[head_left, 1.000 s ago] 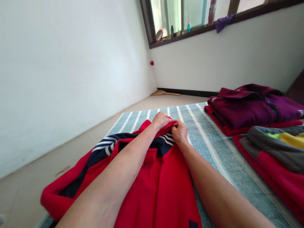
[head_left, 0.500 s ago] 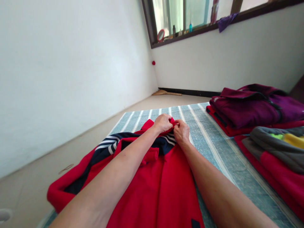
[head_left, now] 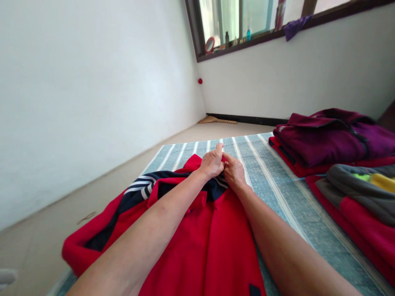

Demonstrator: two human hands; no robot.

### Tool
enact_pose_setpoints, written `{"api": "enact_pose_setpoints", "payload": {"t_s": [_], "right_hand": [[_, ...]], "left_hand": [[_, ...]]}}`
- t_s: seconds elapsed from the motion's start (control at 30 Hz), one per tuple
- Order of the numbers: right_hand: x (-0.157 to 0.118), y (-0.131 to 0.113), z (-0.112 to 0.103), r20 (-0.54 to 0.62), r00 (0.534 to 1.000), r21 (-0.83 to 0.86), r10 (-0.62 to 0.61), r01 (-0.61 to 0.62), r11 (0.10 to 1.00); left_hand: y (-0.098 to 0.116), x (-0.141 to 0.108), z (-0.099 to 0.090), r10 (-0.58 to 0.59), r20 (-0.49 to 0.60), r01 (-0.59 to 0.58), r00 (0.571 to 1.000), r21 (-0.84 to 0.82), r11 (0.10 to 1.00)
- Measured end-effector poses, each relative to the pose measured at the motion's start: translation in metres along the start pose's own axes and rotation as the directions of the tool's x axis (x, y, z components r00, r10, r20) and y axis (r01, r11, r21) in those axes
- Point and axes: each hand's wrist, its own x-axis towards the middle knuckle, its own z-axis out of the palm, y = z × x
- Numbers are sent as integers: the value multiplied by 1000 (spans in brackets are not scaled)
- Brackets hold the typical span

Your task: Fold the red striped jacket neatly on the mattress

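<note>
A red jacket point(head_left: 231, 238) with navy panels and white stripes lies on a blue-green striped cloth point(head_left: 265, 164). At its far end, my left hand point(head_left: 212, 162) is closed on the red collar, its thumb pointing up. Right beside it, my right hand point(head_left: 234, 172) pinches the same bit of collar, and the two hands touch. Most of the collar between them is hidden by the fingers. A sleeve of the jacket spreads out at the left, bent near the cloth's edge.
On the right lie a folded maroon jacket point(head_left: 321, 139) on red clothing and a grey and red folded pile point(head_left: 364, 201). A broom point(head_left: 216, 120) rests on the floor by the far wall. Small items stand on the window sill point(head_left: 262, 40).
My hands have drawn together at the collar, covering more of it. My left thumb has lifted. The jacket lies almost the same.
</note>
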Motion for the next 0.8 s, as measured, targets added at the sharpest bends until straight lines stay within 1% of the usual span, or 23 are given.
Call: {"api": "enact_pose_setpoints", "payload": {"t_s": [0.13,0.23,0.33,0.47,0.53,0.6,0.7,0.8], "right_hand": [[2,2,1,29,999,-40,-30,31,999],[3,5,3,20,1000,-64,-17,18,998],[3,6,5,4,1000,-86,3,-2,996],[2,5,5,-18,1000,-106,16,-17,994],[1,4,5,-22,1000,-116,16,-18,993],[1,4,4,-20,1000,-123,12,-14,992],[1,3,4,-8,1000,-135,3,-4,991],[1,2,3,14,1000,-152,-12,14,988]], "left_hand": [[-1,-5,2,56,-6,-55,998,33,998],[-2,-7,-2,91,34,-92,995,29,995],[-5,-7,-13,144,110,-142,983,-28,989],[-15,-9,-37,202,205,-186,958,-94,978],[-19,-13,-46,214,228,-210,950,-43,977],[-22,-19,-50,234,250,-257,940,64,964],[-22,-30,-48,292,263,-353,920,228,908],[-20,-39,-42,354,261,-425,898,306,852]]}}
